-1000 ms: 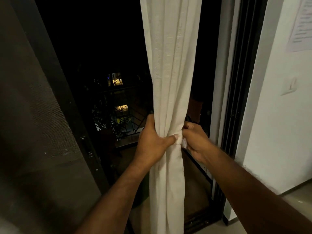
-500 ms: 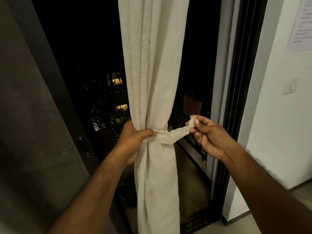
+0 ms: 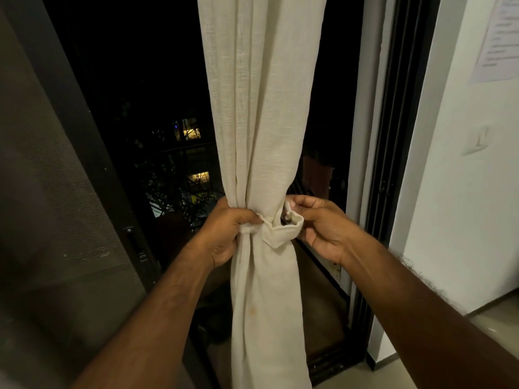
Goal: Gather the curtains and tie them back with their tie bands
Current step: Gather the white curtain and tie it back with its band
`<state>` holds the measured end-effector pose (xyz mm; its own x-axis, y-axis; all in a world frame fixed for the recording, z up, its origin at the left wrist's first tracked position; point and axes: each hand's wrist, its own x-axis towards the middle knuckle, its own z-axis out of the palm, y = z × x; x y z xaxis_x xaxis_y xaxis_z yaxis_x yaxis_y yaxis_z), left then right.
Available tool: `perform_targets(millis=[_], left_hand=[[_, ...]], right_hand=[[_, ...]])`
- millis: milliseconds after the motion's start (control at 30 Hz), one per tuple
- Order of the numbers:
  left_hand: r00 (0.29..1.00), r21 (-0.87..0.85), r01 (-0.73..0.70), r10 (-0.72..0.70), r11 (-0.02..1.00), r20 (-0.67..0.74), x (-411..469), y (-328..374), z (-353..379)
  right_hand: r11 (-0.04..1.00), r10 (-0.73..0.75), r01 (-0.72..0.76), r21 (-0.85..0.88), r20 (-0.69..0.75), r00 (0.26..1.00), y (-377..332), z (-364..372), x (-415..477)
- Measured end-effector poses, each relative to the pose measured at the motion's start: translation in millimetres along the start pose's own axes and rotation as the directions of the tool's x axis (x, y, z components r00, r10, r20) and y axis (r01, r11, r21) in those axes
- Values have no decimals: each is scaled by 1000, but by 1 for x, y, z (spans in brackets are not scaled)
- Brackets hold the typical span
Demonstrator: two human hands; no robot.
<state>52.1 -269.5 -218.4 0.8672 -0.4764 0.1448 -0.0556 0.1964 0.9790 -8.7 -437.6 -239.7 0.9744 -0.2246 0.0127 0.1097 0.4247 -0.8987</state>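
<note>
A cream linen curtain point(image 3: 261, 108) hangs in front of a dark open doorway, bunched into a narrow waist at mid height. A matching cream tie band point(image 3: 278, 233) wraps round that waist and loops out to the right. My left hand point(image 3: 227, 234) grips the gathered curtain and one end of the band from the left. My right hand point(image 3: 320, 223) pinches the band's looped end just right of the curtain, close against the fabric.
A dark mesh sliding door point(image 3: 56, 192) with a black frame stands at the left. Black door tracks point(image 3: 393, 136) and a white wall point(image 3: 463, 192) with a switch point(image 3: 477, 141) and a paper notice point(image 3: 500, 37) are at the right. Outside are plants and lit windows.
My right hand has brought the band's end back in from the right, so it now forms a loop against the curtain. The curtain has shifted a little to the right.
</note>
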Motion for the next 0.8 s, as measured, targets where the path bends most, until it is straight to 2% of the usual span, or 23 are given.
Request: perform_targets(millis=[200, 333, 600, 700, 800], left_hand=[[1000, 11, 2, -2, 1000, 22, -1, -4, 5], [1000, 5, -10, 10, 1000, 14, 0, -6, 5], [1000, -29, -6, 7, 1000, 23, 4, -9, 2], [998, -70, 33, -30, 997, 47, 6, -10, -4], [990, -130, 96, -81, 987, 114, 9, -10, -8]], right_hand=[[995, -48, 37, -88, -128, 991, 3, 11, 3], [989, -82, 63, -131, -142, 987, 7, 13, 0], [996, -88, 90, 23, -59, 994, 3, 2, -9], [978, -170, 161, -130, -62, 983, -2, -7, -14], [911, -257, 231, -343, -33, 966, -12, -11, -22]])
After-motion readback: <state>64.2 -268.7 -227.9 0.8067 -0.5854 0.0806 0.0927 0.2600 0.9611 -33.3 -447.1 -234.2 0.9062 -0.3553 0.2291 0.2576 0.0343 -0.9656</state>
